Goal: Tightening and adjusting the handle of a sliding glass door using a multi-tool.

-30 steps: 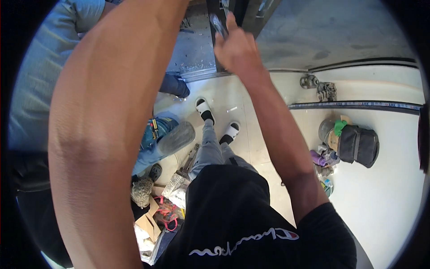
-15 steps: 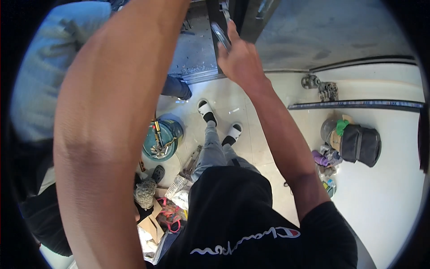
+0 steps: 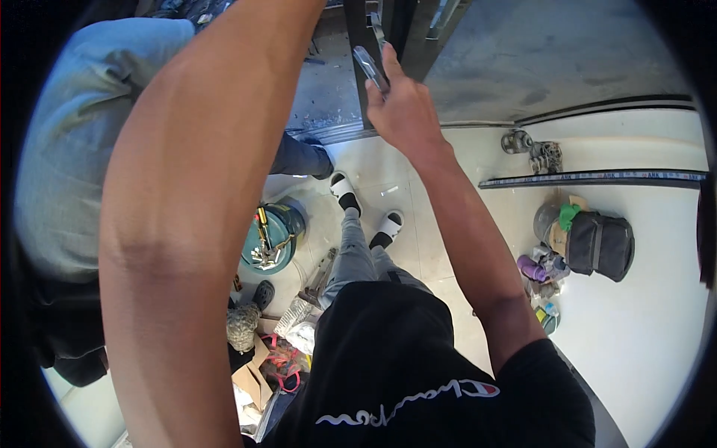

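My right hand (image 3: 407, 112) is raised at the top centre, in front of a dark door frame (image 3: 358, 30). Its fingers are closed round a slim, shiny silver-grey tool (image 3: 369, 69) whose exact kind I cannot make out. The index finger points up along a narrow metal piece (image 3: 378, 30) against the frame; whether that piece belongs to the tool I cannot tell. My left forearm (image 3: 202, 149) rises large and close on the left and leaves the picture at the top, so the left hand is out of sight.
A person in light jeans (image 3: 67, 149) stands close on my left. Below are a teal bucket (image 3: 272, 263) with tools on its lid and a cardboard box piece (image 3: 254, 377). On the right lie a black backpack (image 3: 601, 246), a long dark bar (image 3: 590, 179) and metal parts (image 3: 545, 155).
My right hand and its tool sit slightly lower in the picture. The person in jeans has shifted a little on the left. My left arm stays raised.
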Demonstrator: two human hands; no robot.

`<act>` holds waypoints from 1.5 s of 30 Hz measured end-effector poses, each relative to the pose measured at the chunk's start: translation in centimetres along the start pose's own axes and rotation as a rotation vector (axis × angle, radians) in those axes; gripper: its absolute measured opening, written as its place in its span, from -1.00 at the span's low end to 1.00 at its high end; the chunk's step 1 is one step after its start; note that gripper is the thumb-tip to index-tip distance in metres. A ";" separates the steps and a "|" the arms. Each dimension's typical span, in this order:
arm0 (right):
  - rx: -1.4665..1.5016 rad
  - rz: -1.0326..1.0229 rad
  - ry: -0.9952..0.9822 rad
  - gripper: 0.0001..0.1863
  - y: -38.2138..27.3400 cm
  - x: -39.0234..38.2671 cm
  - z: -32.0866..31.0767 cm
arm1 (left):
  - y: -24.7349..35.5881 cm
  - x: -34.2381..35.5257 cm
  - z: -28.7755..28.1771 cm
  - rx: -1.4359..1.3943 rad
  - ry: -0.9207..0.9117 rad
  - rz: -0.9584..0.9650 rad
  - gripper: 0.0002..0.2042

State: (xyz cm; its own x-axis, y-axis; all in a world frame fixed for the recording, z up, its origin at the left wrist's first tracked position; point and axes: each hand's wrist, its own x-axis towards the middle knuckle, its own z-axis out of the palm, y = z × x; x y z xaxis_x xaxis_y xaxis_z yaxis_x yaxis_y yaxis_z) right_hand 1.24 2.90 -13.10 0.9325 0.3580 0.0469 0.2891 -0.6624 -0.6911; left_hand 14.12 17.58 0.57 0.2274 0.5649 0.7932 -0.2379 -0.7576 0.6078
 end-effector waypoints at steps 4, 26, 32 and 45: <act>0.098 -0.020 0.011 -0.20 0.7 -0.4 -1.6 | 0.9 0.7 -0.7 -0.209 -0.219 -0.077 -0.18; 1.095 0.625 -0.213 -0.57 1.7 -21.6 -7.4 | 11.5 -22.6 -25.5 -0.356 -1.372 -1.264 -0.56; 1.138 0.645 0.280 -0.45 4.1 -22.8 -5.7 | 13.9 -24.0 -25.3 -0.386 -1.014 -1.265 -0.59; 1.072 0.702 -0.211 -0.53 7.5 -23.1 -8.6 | 12.4 -26.0 -27.5 -0.372 -1.055 -1.155 -0.65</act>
State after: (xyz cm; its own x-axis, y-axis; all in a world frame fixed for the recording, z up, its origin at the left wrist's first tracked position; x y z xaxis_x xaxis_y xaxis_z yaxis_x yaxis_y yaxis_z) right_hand -16.27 -15.94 -13.16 0.7331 0.3120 -0.6044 -0.6519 0.0689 -0.7551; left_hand -20.70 2.50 -11.48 0.9196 0.1639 -0.3570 0.3446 0.0998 0.9334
